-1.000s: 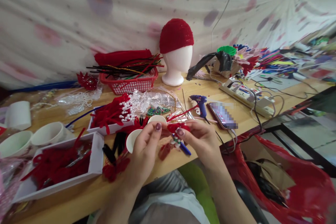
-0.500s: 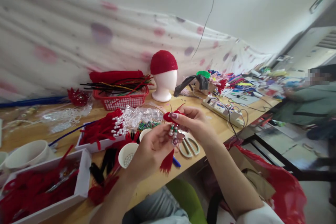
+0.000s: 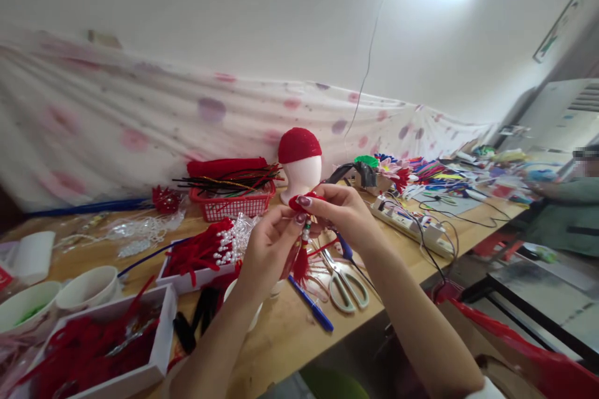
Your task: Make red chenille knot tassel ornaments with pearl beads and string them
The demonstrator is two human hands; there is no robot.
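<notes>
Both my hands are raised over the table's front part, fingers pinched together on a red fuzzy ornament. My right hand grips it from the right, thumb on its front. My left hand closes on its lower left side. Below the ornament hang green and white beads and a red tassel. Pale-handled scissors and a blue pen lie on the table beneath. Behind the hands stands a white mannequin head in a red cap.
A red basket of stems stands behind. White boxes of red pieces, cups and pearl-tipped stems fill the left. A power strip with cables lies right, near a person in a green top.
The view has tilted upward, so the table things sit lower in the picture. The hands still hold the ornament; its tassel now hangs straighter, and my left fingers have moved up closer to the red part.
</notes>
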